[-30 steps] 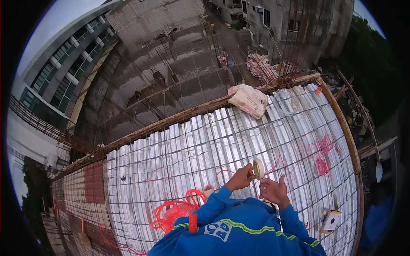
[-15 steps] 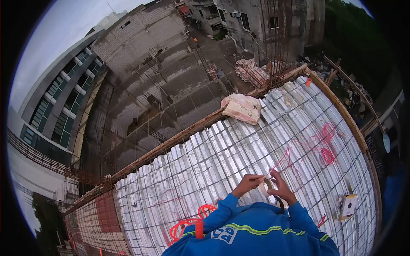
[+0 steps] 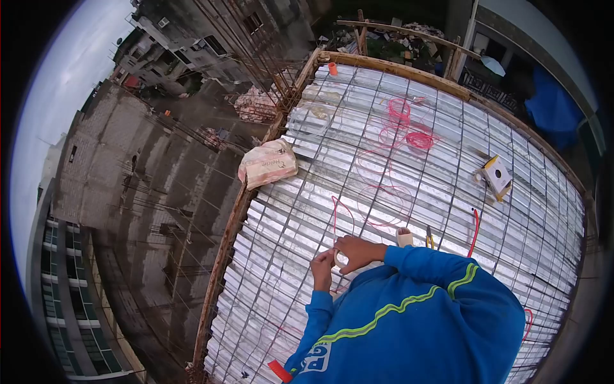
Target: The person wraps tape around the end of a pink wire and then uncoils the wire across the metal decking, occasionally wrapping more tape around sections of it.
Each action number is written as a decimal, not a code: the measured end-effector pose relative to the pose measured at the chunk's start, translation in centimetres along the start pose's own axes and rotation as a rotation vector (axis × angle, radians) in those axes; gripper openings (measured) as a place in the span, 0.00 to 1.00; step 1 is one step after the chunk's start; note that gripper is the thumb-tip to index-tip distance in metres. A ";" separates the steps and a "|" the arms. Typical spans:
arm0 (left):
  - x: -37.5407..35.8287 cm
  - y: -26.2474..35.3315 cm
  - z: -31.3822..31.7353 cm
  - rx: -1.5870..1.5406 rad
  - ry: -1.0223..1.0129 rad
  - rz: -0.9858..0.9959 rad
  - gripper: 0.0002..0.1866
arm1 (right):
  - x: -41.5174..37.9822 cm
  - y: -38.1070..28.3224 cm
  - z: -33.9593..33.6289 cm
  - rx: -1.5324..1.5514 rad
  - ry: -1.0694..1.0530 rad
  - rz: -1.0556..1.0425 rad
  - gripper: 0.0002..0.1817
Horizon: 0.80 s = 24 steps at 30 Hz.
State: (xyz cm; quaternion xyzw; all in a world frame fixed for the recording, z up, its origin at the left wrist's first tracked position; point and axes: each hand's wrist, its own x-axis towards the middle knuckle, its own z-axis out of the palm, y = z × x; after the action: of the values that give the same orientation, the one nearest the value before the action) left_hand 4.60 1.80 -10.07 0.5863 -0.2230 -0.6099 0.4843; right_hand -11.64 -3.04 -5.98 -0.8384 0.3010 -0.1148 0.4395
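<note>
- Left of center, a printed bag [image 3: 268, 164] lies at the metal deck's [image 3: 307, 192] wooden edge.
- Below center, the left hand [image 3: 322, 267] pinches the left side of the tape roll [image 3: 341, 260].
- The right hand [image 3: 359, 251] curls around the roll's right side, gripping it.
- Right of center, pliers [image 3: 430, 238] rest on the deck.
- Farther right sits a small box [image 3: 496, 177].

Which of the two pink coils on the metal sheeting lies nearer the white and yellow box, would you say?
The lower, more tightly bunched coil does; the upper coil lies farther from the box, towards the orange pipe piece.
</note>
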 end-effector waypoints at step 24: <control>-0.2 2.1 -0.6 -0.225 -0.187 -0.082 0.15 | -21.5 14.7 3.7 0.482 0.393 1.181 0.37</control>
State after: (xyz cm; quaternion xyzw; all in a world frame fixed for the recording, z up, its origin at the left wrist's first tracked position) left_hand 5.79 1.24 -8.37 0.4775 -0.1734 -0.7024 0.4986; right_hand -32.95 6.09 -18.45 -0.3746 0.7501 -0.0695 0.5405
